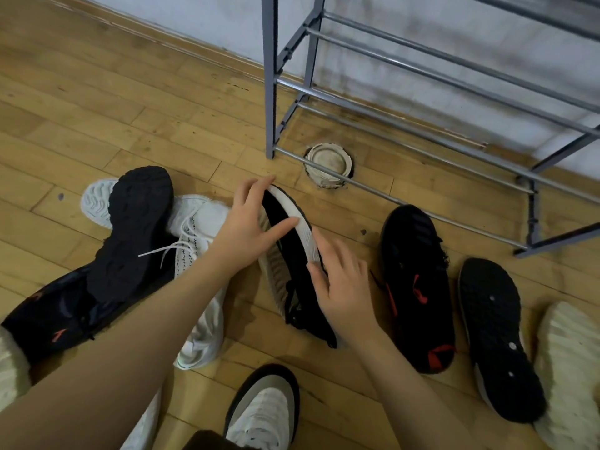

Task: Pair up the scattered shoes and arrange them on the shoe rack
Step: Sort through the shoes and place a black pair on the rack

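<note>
A black knit shoe with a white sole (297, 228) lies on its side on the wooden floor in the middle. My left hand (250, 222) grips its toe end, fingers over the tip and thumb along the sole edge. My right hand (341, 280) rests on the shoe's heel half with fingers spread. The grey metal shoe rack (422, 76) stands behind, its rails bare. A black shoe with red marks (415, 287) lies to the right, beside an upturned black-soled shoe (496, 336).
At the left a black shoe lies sole-up (133, 232) over white sneakers (198, 254), with another dark shoe (55, 316) beneath. A white shoe (263, 414) sits at the bottom centre and a pale sole (571, 368) at far right. A round white floor fitting (328, 165) sits under the rack.
</note>
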Demonstrator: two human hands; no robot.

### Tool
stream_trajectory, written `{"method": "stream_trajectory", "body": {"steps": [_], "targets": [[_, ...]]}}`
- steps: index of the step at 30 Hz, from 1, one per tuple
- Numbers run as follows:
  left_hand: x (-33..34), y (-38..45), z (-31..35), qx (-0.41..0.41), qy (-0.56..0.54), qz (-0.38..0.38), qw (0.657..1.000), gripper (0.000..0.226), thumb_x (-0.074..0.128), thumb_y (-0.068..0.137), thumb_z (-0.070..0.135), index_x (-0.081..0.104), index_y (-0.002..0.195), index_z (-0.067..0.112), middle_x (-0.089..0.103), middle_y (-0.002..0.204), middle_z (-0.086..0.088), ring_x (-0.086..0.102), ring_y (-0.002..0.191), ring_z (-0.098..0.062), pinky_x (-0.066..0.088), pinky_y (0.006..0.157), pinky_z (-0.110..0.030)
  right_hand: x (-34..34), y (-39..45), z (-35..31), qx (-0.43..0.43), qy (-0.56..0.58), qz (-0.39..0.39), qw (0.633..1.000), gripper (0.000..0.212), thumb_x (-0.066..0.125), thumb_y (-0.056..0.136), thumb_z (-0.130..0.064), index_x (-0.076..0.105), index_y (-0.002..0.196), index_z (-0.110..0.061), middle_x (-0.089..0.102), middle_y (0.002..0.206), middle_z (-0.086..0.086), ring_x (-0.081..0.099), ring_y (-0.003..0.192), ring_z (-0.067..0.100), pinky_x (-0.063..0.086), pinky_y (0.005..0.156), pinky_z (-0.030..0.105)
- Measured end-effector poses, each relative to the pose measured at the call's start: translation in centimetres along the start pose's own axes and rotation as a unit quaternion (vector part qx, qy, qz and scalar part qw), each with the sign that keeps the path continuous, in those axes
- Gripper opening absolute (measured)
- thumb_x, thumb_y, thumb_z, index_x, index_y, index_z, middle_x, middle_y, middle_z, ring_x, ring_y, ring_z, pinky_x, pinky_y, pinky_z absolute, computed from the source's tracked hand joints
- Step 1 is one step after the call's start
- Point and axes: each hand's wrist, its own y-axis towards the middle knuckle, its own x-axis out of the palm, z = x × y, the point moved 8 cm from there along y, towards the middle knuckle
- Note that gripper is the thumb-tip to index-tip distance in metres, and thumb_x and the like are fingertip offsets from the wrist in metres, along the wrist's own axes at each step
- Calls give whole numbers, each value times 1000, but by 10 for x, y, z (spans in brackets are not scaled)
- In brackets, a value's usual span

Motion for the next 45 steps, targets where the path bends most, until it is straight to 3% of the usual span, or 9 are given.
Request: {"method": "stream_trajectory", "body": {"steps": [3,8,11,17,23,30,36,42,45], "targets": [[11,17,8,29,31,-20,999,76,54,81,57,23,144,26,33,142,-1,39,127,-19,32,103,-46,-11,3,6,-27,-82,45,995,43,35,99,-33,42,139,-25,51,133,1,51,109,20,34,87,36],[71,17,-5,-58,69,-144,985,74,38,93,51,-6,148,28,-4,158,-2,8,143,-22,13,111,-51,-27,8,50,50,-79,60,994,42,35,94,-43,64,119,-25,55,131,-5,46,116,18,21,92,33],[94,-13,-13,-74,169,-139,973,68,25,94,57,1,148,25,9,157,-7,9,143,-25,7,112,-46,-23,0,62,44,-96,11,994,49,29,95,-48,60,124,-24,61,123,-6,57,109,17,20,85,31],[118,-32,-12,-41,262,-146,953,77,-4,80,62,4,149,27,36,147,0,-4,142,-29,-4,109,-45,3,-30,80,93,-130,-65,985,62,20,93,-63,36,142,-28,46,141,2,43,122,25,21,96,37],[126,-28,-7,-3,274,-135,952,70,2,85,58,18,147,30,32,150,-4,-1,142,-31,-9,106,-42,10,-30,80,106,-160,-74,979,64,26,90,-62,40,140,-23,51,136,13,54,113,32,23,89,40],[119,-25,24,112,228,-105,962,48,26,93,44,49,133,31,50,137,0,30,134,-35,10,99,-41,-3,-48,69,133,-91,0,987,59,46,82,-56,49,132,-26,62,115,5,59,97,24,27,81,34],[122,-46,6,67,279,-139,948,50,22,93,47,46,135,32,48,140,0,31,132,-35,18,101,-52,6,-61,65,155,-141,-41,977,61,35,84,-65,45,136,-33,59,120,6,58,96,28,36,80,40],[102,-52,-4,54,330,-164,928,59,13,91,49,40,140,31,34,149,-1,29,135,-35,19,103,-55,7,-55,59,161,-162,-84,970,75,20,80,-71,35,142,-33,46,135,7,44,115,34,29,94,45],[87,-50,-4,68,332,-162,927,59,18,90,48,43,138,25,36,148,-4,33,134,-33,22,102,-53,-1,-47,50,153,-158,-44,975,69,26,84,-67,47,135,-25,51,131,9,46,115,34,34,94,47]]}}
